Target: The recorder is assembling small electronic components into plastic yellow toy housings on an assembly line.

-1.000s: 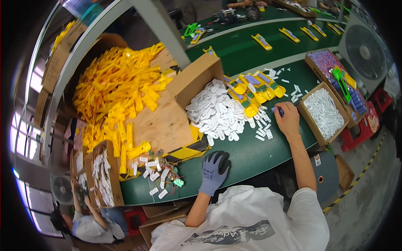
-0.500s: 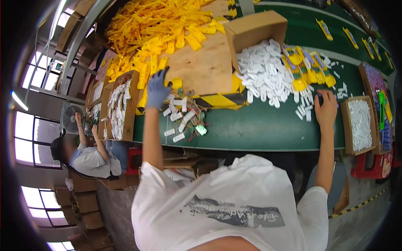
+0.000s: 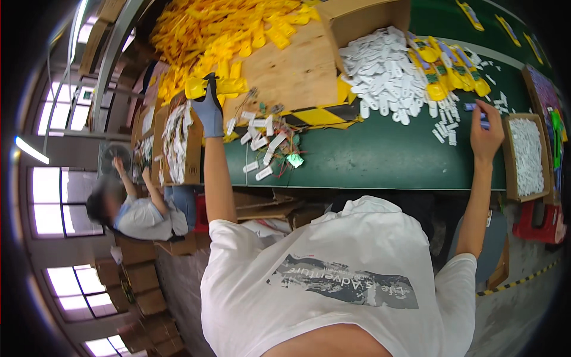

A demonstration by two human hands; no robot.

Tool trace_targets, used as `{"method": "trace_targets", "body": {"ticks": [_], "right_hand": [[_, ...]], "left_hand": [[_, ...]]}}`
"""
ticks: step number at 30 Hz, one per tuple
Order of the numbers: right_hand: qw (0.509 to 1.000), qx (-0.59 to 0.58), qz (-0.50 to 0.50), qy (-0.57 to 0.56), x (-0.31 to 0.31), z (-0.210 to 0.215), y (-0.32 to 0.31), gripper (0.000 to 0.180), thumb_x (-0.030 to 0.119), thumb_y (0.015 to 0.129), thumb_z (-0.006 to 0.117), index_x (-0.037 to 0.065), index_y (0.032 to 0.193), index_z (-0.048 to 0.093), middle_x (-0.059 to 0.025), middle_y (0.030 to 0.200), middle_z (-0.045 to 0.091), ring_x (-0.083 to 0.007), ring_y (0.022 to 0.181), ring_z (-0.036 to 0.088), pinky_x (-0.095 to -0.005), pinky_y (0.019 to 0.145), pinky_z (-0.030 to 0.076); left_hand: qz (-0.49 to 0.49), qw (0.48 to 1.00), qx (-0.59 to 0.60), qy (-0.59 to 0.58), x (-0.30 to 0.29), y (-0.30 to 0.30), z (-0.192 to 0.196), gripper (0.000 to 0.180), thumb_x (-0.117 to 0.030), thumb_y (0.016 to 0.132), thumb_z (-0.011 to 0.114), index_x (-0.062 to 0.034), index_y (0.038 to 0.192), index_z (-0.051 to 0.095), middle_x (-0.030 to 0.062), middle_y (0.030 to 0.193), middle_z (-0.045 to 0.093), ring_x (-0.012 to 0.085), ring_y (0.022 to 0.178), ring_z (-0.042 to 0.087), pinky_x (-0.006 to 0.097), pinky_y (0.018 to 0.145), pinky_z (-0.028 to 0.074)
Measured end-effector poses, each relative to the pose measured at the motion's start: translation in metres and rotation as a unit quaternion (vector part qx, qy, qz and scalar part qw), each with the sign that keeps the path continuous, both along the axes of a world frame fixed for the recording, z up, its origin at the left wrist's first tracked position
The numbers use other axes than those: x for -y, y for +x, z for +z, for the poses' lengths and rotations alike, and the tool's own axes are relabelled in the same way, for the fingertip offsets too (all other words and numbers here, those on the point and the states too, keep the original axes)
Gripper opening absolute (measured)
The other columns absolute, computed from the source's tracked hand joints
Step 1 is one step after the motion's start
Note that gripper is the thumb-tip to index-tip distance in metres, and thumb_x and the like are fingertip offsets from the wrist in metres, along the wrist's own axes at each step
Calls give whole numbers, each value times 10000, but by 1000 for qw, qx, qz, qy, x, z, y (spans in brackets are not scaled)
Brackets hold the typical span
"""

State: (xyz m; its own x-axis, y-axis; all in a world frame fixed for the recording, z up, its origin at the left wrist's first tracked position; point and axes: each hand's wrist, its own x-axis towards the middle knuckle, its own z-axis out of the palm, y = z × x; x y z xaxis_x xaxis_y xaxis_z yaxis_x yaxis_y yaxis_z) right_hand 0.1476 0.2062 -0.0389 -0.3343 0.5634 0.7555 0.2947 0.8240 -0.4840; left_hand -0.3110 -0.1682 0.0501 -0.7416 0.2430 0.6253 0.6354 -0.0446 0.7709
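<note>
My left hand (image 3: 208,114), in a grey glove with dark fingertips, is closed on a yellow plastic casing (image 3: 195,88) at the edge of the yellow pile. My bare right hand (image 3: 488,138) is at the right of the green table, its fingers curled round a small blue-purple cylinder (image 3: 485,122). Another such cylinder (image 3: 470,107) shows beside the fingertips. Small white pieces (image 3: 445,130) lie just left of that hand. Close to my left wrist, white modules with thin coloured wires (image 3: 275,146) lie in a tangle.
Yellow casings (image 3: 208,35) are heaped on a wooden board (image 3: 285,71) with a striped edge. White covers (image 3: 383,77) spill from a cardboard box (image 3: 369,18). Yellow assemblies (image 3: 446,65) lie beside them. A carton of small white parts (image 3: 527,157) stands at right. Another person (image 3: 148,217) sits at left.
My left hand has turned and moved slightly down and left, now with a yellow casing in it. The right hand stays near the small white pieces; blue-purple cylinders show more plainly. The view has shifted.
</note>
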Motion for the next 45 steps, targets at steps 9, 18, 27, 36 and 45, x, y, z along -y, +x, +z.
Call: {"method": "trace_targets", "body": {"ticks": [9, 18, 27, 36, 45], "right_hand": [[899, 76, 415, -118, 214, 28, -131, 248, 206, 771, 694, 106, 996, 666, -57, 959, 637, -248, 917, 606, -364, 792, 497], [864, 313, 389, 65, 254, 3, -220, 288, 237, 743, 716, 114, 998, 659, -48, 1007, 620, -256, 987, 577, -381, 811, 472], [666, -80, 497, -550, 155, 60, -194, 290, 207, 887, 599, -6, 1077, 651, -92, 1039, 667, -164, 888, 639, -288, 786, 512], [544, -20, 627, -558, 159, 67, -81, 236, 189, 905, 585, -27, 979, 641, -92, 877, 655, -134, 807, 615, -267, 715, 490], [688, 82, 434, -576, 157, 34, -14, 151, 138, 896, 625, 21, 869, 533, -45, 791, 640, -106, 760, 619, -256, 719, 478]], "left_hand": [[-36, 894, 319, 312, 89, 186, -47, 308, -227, 891, 521, -47, 1140, 531, 68, 854, 567, 221, 779, 574, 371, 775, 494], [-160, 695, 671, 204, 76, 324, -95, 292, -272, 895, 569, -53, 1085, 533, 90, 850, 592, 224, 750, 601, 380, 705, 505], [-281, 769, 559, 133, 33, 308, -99, 130, -128, 882, 592, -36, 957, 538, 94, 763, 585, 229, 694, 604, 354, 647, 505], [-420, 522, 694, 265, -52, 278, -93, 333, -356, 910, 572, -83, 1099, 535, 106, 961, 623, 272, 895, 603, 426, 820, 498], [-313, 855, 407, 74, -81, 279, -84, 268, -6, 835, 652, -31, 1078, 544, 85, 933, 621, 196, 876, 644, 321, 744, 523]]}}
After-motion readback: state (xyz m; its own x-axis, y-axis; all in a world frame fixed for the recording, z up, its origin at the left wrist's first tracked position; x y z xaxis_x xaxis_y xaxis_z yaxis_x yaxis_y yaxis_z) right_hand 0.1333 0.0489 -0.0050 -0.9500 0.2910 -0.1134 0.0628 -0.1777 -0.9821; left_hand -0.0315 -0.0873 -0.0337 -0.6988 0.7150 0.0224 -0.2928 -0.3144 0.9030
